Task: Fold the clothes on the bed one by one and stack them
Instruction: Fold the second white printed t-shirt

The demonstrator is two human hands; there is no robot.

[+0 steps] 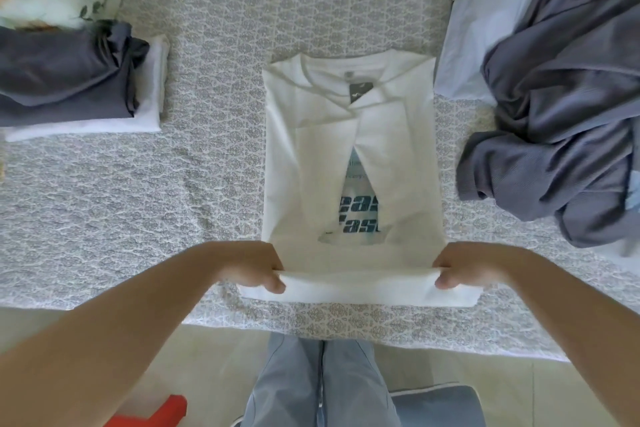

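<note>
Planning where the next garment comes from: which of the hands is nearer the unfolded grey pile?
Right. The right hand grips the white T-shirt hem just below the grey pile; the left hand grips the hem's opposite corner, farther away.

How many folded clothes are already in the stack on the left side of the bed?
2 are visible: a grey garment on top and a white garment under it, near the bed's left edge. The frame cuts the stack, so more may be hidden.
</note>
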